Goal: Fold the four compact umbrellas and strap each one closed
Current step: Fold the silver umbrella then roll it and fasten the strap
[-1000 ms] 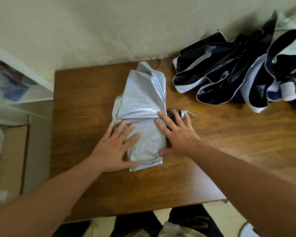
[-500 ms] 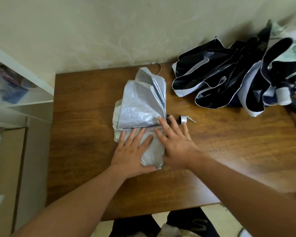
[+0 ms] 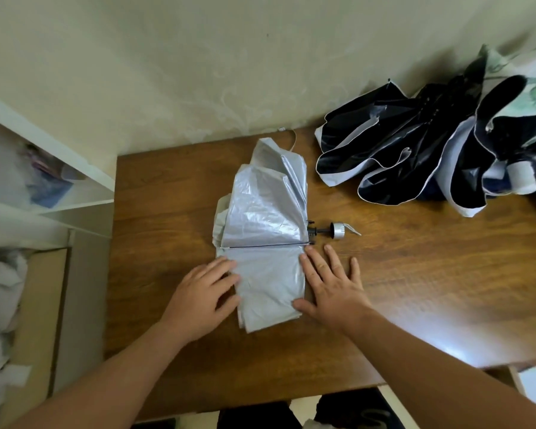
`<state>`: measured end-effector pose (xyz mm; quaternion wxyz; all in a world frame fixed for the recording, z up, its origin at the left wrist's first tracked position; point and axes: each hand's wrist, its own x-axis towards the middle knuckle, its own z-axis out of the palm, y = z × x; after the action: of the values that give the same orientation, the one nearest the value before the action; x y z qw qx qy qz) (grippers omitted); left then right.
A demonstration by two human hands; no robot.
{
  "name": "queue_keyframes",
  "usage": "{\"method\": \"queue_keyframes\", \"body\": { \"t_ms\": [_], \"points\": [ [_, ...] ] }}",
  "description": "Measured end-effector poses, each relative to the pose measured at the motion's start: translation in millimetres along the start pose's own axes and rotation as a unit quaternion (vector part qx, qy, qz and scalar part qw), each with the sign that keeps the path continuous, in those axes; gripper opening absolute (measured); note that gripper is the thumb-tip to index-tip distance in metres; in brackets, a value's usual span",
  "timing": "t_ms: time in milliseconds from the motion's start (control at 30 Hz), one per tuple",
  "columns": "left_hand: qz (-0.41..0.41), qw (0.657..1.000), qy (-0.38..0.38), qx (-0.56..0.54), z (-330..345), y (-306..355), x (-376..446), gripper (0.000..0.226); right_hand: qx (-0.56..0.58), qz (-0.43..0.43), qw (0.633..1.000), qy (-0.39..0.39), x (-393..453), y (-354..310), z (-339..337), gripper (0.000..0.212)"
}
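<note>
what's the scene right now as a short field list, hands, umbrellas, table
left hand: flat, fingers on the left edge of the silver umbrella
right hand: flat on the table, thumb at the umbrella's right edge
silver umbrella: pleated flat, cap pointing right, strap loose
dark umbrellas: heaped unfolded at the far right
shelf: left of the table

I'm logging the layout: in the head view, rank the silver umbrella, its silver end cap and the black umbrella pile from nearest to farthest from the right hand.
1. Silver umbrella: touching the right hand, on its left.
2. Silver end cap: just beyond the fingertips.
3. Black umbrella pile: far back right, by the wall.
</note>
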<state>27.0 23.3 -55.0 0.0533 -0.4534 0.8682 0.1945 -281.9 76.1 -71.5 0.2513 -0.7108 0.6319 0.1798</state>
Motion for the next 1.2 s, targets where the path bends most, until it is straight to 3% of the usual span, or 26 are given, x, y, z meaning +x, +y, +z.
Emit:
{"method": "queue_keyframes", "body": {
  "t_ms": [67, 133, 233, 300, 367, 500, 600, 767, 933, 1067, 1200],
  "points": [
    [-0.078, 0.985, 0.142, -0.066, -26, 4, 20, 0.037, 0.003, 0.002, 1.000, -0.006, -1, -1, -2, 0.095],
    [-0.179, 0.950, 0.217, -0.135, -55, 12, 52, 0.024, 0.001, 0.002, 1.000, -0.006, -1, -1, -3, 0.095],
    [-0.285, 0.892, 0.171, -0.307, -91, 19, 107, 0.049, -0.006, 0.004, 1.000, -0.014, -1, -2, -3, 0.094],
    [-0.300, 0.837, 0.108, -0.445, -105, 21, 133, 0.065, -0.006, 0.008, 1.000, -0.019, 0, -3, -3, 0.095],
    [-0.284, 0.817, 0.101, -0.491, -112, 24, 146, 0.064, -0.007, 0.009, 1.000, -0.024, 1, -3, -4, 0.095],
    [-0.255, 0.820, 0.173, -0.483, -119, 25, 151, 0.049, -0.002, 0.009, 0.999, -0.033, 1, -2, -4, 0.096],
    [-0.245, 0.827, 0.181, -0.473, -121, 26, 146, 0.039, 0.008, 0.008, 0.999, -0.032, 2, -3, -8, 0.097],
    [-0.248, 0.823, 0.183, -0.477, -127, 35, 129, 0.043, 0.036, -0.003, 0.999, -0.033, -2, -1, -21, 0.095],
    [-0.216, 0.824, 0.183, -0.490, -133, 52, 103, 0.046, 0.146, -0.004, 0.989, -0.028, -12, 8, -56, 0.081],
    [-0.203, 0.823, 0.188, -0.495, -134, 62, 84, 0.044, 0.221, 0.043, 0.962, 0.156, -22, 9, -93, 0.024],
    [-0.197, 0.825, 0.203, -0.489, -132, 70, 71, 0.044, 0.299, 0.028, 0.912, 0.279, -24, -4, -129, 0.028]
  ]
}}
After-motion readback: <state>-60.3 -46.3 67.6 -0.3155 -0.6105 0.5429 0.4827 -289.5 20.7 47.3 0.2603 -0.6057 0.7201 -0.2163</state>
